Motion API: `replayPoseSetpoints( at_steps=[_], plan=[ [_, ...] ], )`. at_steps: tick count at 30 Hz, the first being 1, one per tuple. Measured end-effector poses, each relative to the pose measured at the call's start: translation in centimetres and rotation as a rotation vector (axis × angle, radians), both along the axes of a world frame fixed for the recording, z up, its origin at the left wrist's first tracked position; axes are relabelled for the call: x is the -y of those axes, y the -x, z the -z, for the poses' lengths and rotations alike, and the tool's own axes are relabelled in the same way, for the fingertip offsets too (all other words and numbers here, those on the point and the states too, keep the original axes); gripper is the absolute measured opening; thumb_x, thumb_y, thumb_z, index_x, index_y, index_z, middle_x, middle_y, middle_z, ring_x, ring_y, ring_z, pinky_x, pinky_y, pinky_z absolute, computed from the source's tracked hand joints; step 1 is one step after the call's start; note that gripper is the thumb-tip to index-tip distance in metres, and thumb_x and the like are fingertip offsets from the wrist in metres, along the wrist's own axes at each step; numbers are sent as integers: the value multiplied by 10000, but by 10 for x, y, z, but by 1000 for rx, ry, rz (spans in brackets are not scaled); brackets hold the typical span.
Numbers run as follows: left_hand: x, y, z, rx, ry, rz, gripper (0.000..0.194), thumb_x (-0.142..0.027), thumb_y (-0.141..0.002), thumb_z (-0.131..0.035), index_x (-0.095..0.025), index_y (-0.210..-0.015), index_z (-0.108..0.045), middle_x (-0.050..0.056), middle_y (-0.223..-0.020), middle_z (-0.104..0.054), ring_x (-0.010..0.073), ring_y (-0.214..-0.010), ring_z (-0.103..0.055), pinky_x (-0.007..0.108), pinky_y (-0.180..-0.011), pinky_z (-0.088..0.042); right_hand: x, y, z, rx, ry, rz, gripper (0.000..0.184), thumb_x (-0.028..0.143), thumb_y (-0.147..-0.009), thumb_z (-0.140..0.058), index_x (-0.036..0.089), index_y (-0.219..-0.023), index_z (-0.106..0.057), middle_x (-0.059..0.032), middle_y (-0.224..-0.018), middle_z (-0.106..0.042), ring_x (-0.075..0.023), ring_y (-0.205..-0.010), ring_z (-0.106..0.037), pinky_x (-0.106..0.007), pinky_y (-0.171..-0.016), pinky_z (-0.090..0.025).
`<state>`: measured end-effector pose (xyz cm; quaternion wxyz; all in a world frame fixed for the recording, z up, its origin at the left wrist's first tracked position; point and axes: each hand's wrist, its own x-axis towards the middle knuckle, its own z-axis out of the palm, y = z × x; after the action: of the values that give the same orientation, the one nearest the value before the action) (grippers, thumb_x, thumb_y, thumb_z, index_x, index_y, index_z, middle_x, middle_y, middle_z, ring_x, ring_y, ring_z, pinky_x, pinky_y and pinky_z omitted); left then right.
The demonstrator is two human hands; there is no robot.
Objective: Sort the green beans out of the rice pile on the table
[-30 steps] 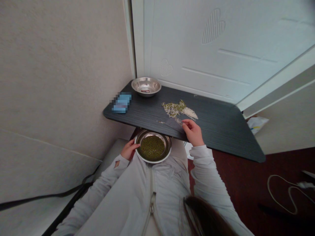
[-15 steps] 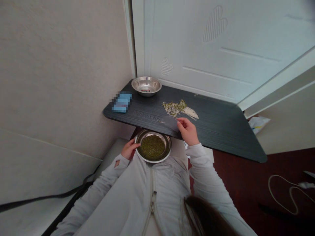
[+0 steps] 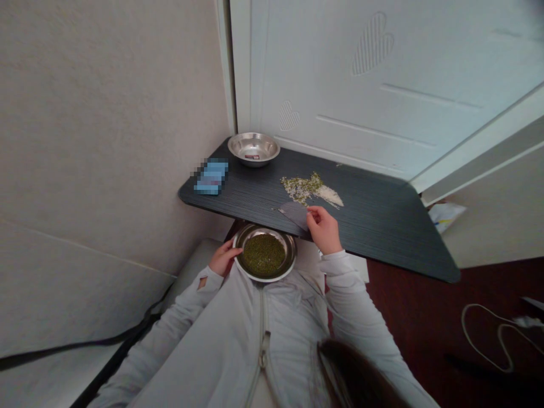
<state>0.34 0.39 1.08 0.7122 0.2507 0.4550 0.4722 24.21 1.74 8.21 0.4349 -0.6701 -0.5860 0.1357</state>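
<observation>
My left hand [image 3: 221, 258] grips the rim of a steel bowl of green beans [image 3: 264, 255], held just below the near edge of the dark table [image 3: 382, 226]. My right hand [image 3: 323, 228] pinches a thin grey card [image 3: 294, 213] lying flat on the table near its edge. Just beyond the card lies a pile of mixed green beans and white rice [image 3: 310, 188].
An empty steel bowl [image 3: 254, 149] stands at the table's far left corner, with a blue box [image 3: 211, 177] near the left edge. A white door stands behind the table, a wall to the left. A white cable [image 3: 488, 334] lies on the dark floor at right.
My right hand has slid left along the table edge, dragging the grey card with it. The left hand and the bean bowl have stayed in place.
</observation>
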Motion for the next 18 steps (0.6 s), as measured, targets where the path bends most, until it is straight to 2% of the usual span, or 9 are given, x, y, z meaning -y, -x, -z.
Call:
replayPoseSetpoints(
  at_steps=[18],
  plan=[
    [0,0,1,14,-12,-5,432,-155,-457,-655,-116,-879,-569,29,-701,-643,203,-721,-578,341,-753,-393,-10,-2,-1,-22,-47,93,237,281,-662,-421,150,-811,-550,-11,-621,-544,-104,-535,-464,-235,-558,-383]
  ],
)
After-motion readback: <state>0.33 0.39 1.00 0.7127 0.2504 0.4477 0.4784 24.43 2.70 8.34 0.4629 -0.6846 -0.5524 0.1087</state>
